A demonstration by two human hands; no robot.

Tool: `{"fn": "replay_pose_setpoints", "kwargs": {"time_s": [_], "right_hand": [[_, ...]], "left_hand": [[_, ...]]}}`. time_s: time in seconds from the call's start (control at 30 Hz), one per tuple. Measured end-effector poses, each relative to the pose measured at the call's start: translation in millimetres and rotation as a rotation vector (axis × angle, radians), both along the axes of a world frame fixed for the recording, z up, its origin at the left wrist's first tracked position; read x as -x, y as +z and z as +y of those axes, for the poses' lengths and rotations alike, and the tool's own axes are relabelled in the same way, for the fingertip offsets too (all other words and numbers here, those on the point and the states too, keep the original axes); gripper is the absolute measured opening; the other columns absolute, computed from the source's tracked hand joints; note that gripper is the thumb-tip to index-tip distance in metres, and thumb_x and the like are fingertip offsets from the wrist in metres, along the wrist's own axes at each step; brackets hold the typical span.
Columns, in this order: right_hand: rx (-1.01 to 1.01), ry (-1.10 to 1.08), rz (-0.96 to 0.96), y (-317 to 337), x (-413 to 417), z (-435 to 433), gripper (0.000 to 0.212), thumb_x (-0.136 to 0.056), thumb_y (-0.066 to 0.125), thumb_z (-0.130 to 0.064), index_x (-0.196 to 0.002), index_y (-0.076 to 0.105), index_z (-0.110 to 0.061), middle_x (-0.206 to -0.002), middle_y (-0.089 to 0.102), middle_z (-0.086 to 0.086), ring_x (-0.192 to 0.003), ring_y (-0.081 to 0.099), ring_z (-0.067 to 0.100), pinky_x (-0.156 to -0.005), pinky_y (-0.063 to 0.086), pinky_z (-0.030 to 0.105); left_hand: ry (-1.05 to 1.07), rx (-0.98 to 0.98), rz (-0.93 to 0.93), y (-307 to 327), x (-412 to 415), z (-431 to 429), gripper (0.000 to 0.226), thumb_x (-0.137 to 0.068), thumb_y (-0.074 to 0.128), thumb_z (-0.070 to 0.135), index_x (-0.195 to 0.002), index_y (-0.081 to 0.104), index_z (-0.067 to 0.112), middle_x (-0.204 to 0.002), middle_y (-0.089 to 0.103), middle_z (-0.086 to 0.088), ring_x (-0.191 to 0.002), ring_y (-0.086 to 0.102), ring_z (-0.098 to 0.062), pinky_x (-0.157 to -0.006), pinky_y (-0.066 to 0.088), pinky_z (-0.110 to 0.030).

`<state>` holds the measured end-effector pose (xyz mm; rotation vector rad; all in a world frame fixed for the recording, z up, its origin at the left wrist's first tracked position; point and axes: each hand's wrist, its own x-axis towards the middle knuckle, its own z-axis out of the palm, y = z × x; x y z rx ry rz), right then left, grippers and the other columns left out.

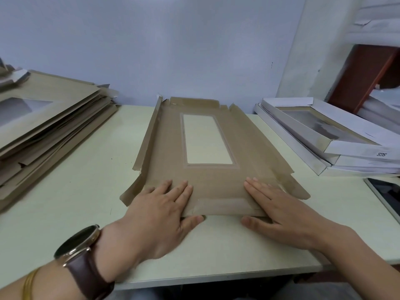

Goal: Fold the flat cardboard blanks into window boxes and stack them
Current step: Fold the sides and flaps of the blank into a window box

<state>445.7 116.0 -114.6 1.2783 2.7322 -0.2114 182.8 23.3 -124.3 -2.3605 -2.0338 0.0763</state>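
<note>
Your blank (216, 180) lies flat at mid surface (86, 191), likely light, thin, springy at creases; left hand (164, 204) and right hand (279, 211) press its near edge, fingers (184, 191) straight, slightly spread, so grip the flaps (147, 135), spare the window (207, 139).

I am holding my left hand (160, 204) palm down, left of centre, its fingers (181, 191) lying straight and close together, pointing away from me and slightly right. Its thumb (192, 220) is stretching out to the right, apart from the fingers. The left forearm is lying across the lower left corner, wrist straight. I am pressing my right hand (279, 208) flat likewise, right of centre, fingers (259, 188) extended and together, angling away and left. Its thumb (252, 223) is pointing left toward the other thumb, the two not touching. The right forearm is lying across the lower right.
</note>
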Motion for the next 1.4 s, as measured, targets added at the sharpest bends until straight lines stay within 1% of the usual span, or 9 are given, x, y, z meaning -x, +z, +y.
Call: {"fn": "replay_pose_setpoints", "kwargs": {"time_s": [0.37, 0.6, 0.77, 0.87, 0.97, 1.07, 1.23, 1.33, 1.4], "right_hand": [[-0.05, 0.008, 0.09, -2.3, -0.5, 13.3, 0.088, -0.077, 0.013, -0.079, -0.153, 0.007, -0.034, -0.15, -0.004, -0.032, -0.138, -0.007, -0.015, -0.115, 0.004, 0.014], [-0.099, 0.047, 0.153, -6.5, -7.3, 21.3, 0.055, -0.096, 0.043, -0.021, -0.149, 0.031, -0.032, -0.146, 0.021, -0.029, -0.137, 0.01, -0.015, -0.11, 0.017, 0.014], [-0.172, 0.087, 0.325, -2.7, -5.1, 19.6, 0.021, -0.096, 0.05, -0.024, -0.111, 0.065, -0.024, -0.112, 0.061, -0.012, -0.105, 0.054, 0.006, -0.087, 0.044, 0.021], [-0.211, 0.053, 0.373, 1.9, 2.3, 22.4, 0.04, -0.096, 0.034, -0.047, -0.084, 0.059, -0.019, -0.08, 0.055, -0.009, -0.078, 0.051, 0.009, -0.068, 0.043, 0.03], [-0.244, -0.026, 0.401, 3.6, 7.8, 28.8, 0.029, -0.096, 0.044, -0.041, -0.08, 0.054, -0.019, -0.073, 0.052, -0.009, -0.072, 0.049, 0.01, -0.066, 0.041, 0.031], [-0.256, -0.116, 0.376, 3.0, 12.6, 32.8, 0.015, -0.094, 0.05, -0.039, -0.096, 0.055, -0.025, -0.087, 0.055, -0.013, -0.083, 0.051, 0.011, -0.07, 0.042, 0.03], [-0.364, -0.162, 0.302, -4.1, 24.8, 29.8, 0.041, -0.091, 0.057, -0.033, -0.129, 0.051, -0.018, -0.114, 0.053, 0.002, -0.106, 0.049, 0.024, -0.083, 0.043, 0.039], [-0.45, -0.089, 0.283, -8.6, 39.1, 21.2, 0.047, -0.089, 0.057, -0.014, -0.135, 0.049, -0.011, -0.124, 0.053, 0.009, -0.113, 0.049, 0.032, -0.09, 0.042, 0.04], [-0.443, -0.021, 0.304, -11.9, 52.1, 15.3, 0.05, -0.092, 0.054, -0.01, -0.14, 0.044, -0.006, -0.14, 0.048, 0.013, -0.132, 0.042, 0.032, -0.105, 0.034, 0.04]], "left_hand": [[-0.022, 0.009, 0.021, 3.0, 8.7, 10.7, 0.081, -0.085, -0.001, 0.072, -0.154, -0.006, 0.03, -0.161, -0.005, 0.015, -0.149, 0.0, -0.012, -0.117, 0.013, -0.029], [-0.069, -0.013, -0.072, 4.8, 17.9, 11.1, 0.064, -0.094, 0.012, 0.063, -0.151, 0.019, 0.037, -0.158, 0.02, 0.015, -0.146, 0.017, -0.013, -0.116, 0.023, -0.026], [-0.04, -0.086, -0.236, 11.2, 21.6, 11.5, 0.054, -0.096, 0.019, 0.058, -0.126, 0.057, 0.033, -0.134, 0.052, 0.019, -0.128, 0.043, -0.005, -0.102, 0.038, -0.023], [0.003, -0.135, -0.301, 13.0, 20.9, 18.5, 0.045, -0.098, 0.028, 0.051, -0.093, 0.062, 0.021, -0.096, 0.062, 0.009, -0.098, 0.057, -0.017, -0.085, 0.046, -0.035], [0.101, -0.209, -0.363, 13.3, 20.4, 24.8, 0.031, -0.099, 0.037, 0.041, -0.081, 0.051, 0.019, -0.071, 0.051, 0.006, -0.077, 0.052, -0.022, -0.07, 0.043, -0.038], [0.141, -0.248, -0.401, 14.2, 21.9, 31.9, 0.014, -0.097, 0.044, 0.035, -0.101, 0.048, 0.022, -0.089, 0.056, 0.007, -0.088, 0.054, -0.022, -0.073, 0.044, -0.037], [-0.01, -0.313, -0.3, 10.5, 19.6, 42.6, 0.047, -0.09, 0.05, 0.011, -0.136, 0.039, 0.012, -0.136, 0.045, -0.005, -0.122, 0.045, -0.028, -0.099, 0.04, -0.038], [-0.169, -0.248, -0.192, 5.2, 10.7, 47.8, 0.064, -0.087, 0.041, 0.002, -0.149, 0.028, 0.012, -0.157, 0.026, -0.005, -0.145, 0.022, -0.022, -0.119, 0.012, -0.033], [-0.206, -0.187, -0.16, -2.2, 1.4, 51.8, 0.061, -0.095, 0.037, 0.014, -0.153, 0.018, 0.017, -0.161, 0.014, 0.004, -0.148, 0.007, -0.014, -0.116, -0.005, -0.026]]}}
